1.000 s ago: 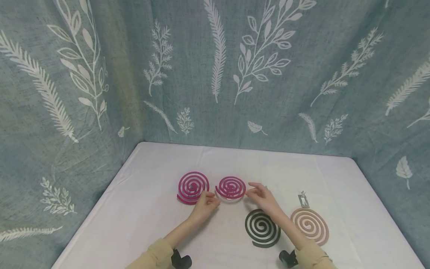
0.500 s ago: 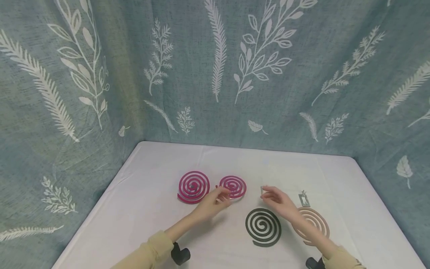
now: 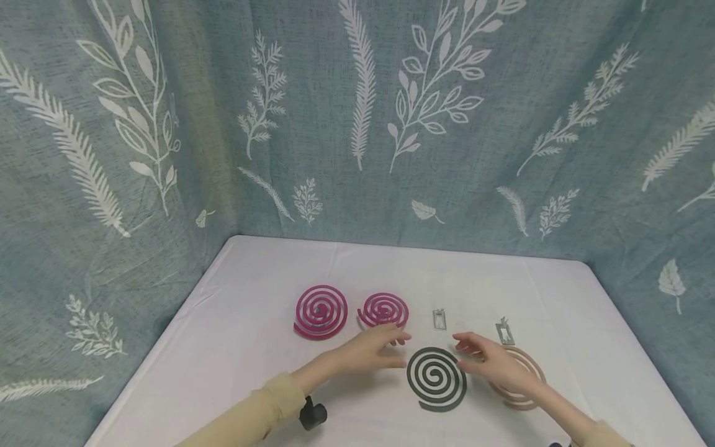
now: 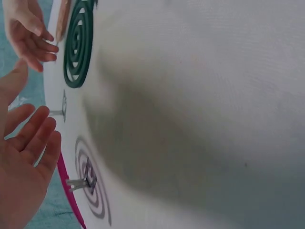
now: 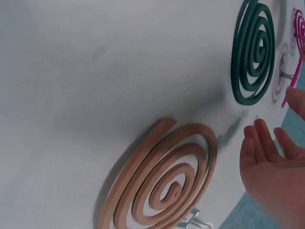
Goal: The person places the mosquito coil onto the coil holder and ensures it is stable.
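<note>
Flat on the table lies a dark green mosquito coil (image 3: 416,379), between my two hands. My left hand (image 3: 365,351) hovers at its left with thumb and fingers spread and nothing in them. My right hand (image 3: 494,363), fingers loosely bent, is at its right edge, also holding nothing. Beneath the right forearm a brown mosquito coil (image 5: 131,191) lies on the table, partly covered in the head view. Behind my left hand a pink mosquito coil (image 3: 383,310) sits raised on a small metal stand (image 4: 88,182), its spiral shadow below.
A second pink mosquito coil (image 3: 321,312) is at the left. Two small metal stands stand toward the back: one stand (image 3: 439,319) behind the green coil, another stand (image 3: 505,332) behind the brown coil. A patterned curtain (image 3: 335,124) borders the white table (image 3: 268,261).
Both hands have come away from the right-hand pink coil. The left moved right and nearer the body, the right moved right and down, both toward the green coil.
</note>
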The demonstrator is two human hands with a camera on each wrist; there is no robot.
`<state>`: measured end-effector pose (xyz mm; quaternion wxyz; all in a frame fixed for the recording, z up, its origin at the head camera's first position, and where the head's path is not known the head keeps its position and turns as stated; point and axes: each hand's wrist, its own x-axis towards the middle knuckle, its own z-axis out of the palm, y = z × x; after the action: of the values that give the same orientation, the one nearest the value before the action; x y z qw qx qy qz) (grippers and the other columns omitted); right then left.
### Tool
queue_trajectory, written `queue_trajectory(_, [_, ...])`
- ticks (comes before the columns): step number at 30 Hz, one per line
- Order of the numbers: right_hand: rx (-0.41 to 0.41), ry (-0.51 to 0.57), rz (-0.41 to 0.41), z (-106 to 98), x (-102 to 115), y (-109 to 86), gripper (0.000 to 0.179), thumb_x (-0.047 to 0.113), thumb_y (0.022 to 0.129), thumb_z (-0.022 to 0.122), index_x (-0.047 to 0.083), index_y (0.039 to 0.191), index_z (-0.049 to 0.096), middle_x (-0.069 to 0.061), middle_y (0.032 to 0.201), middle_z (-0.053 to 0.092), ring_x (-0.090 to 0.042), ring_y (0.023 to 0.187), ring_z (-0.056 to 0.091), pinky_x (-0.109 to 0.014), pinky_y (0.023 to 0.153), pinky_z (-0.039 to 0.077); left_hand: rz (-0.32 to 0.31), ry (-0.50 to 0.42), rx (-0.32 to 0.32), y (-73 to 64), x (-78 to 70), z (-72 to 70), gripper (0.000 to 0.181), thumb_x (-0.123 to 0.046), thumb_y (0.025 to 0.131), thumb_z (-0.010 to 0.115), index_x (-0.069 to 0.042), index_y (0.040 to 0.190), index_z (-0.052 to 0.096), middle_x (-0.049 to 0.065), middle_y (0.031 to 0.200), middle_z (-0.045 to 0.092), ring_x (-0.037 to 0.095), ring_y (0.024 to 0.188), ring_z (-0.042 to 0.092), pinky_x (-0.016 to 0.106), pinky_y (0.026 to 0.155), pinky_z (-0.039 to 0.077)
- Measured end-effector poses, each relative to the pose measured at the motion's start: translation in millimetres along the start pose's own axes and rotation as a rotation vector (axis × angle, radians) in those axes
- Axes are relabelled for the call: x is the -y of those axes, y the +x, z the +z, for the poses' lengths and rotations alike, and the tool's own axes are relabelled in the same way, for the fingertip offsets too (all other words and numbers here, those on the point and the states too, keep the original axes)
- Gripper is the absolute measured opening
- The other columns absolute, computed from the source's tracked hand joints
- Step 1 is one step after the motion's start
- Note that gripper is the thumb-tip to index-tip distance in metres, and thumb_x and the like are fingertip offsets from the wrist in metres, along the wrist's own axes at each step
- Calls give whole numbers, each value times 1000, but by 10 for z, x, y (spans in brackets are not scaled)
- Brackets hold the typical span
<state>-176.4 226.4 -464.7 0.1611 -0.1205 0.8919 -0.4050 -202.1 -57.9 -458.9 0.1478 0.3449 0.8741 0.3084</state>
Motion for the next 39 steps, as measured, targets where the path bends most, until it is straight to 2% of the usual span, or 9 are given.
queue_trajectory(7, [61,-115,-44,-17,-45,-35,69,25,72,79,5,131,50,-15,126,58,-40,119,52,-55,98,43,52,101,66,95,6,144,59,-34,82,72,-7,131,53,2,116,62,11,109,57,23,98,45])
queue_trajectory(13, [120,-137,-129,-9,-93,-53,75,21,67,81,0,132,48,-17,128,55,-43,121,48,-58,102,38,27,89,100,105,-15,243,70,-37,74,77,-7,133,52,-3,109,58,5,104,55,20,98,44])
queue_trajectory(18, [130,-167,-153,4,-108,-44,78,22,66,81,-1,133,47,-16,130,52,-44,125,45,-60,104,34,4,92,83,126,-8,297,75,-37,68,80,-8,132,52,-6,106,57,2,100,53,17,97,44])
queue_trajectory(25, [137,-244,-204,-16,-93,-23,74,22,66,82,-2,129,51,-11,124,52,-38,120,49,-55,103,37,-7,101,62,173,-25,301,71,-32,65,84,-9,126,56,-8,98,55,-1,88,48,15,89,45])
queue_trajectory(34, [134,-282,-251,-16,-84,-31,66,17,67,81,-3,124,55,-8,120,51,-36,115,51,-53,101,40,-48,47,41,230,1,319,64,-28,64,86,-10,118,59,-9,92,55,0,80,47,14,79,45])
queue_trajectory(39, [123,-297,-266,4,-137,-32,65,21,69,81,-1,124,56,-7,121,51,-35,114,52,-51,100,42,-51,20,29,228,10,328,62,-29,63,86,-10,116,59,-8,90,56,1,78,48,12,73,45])
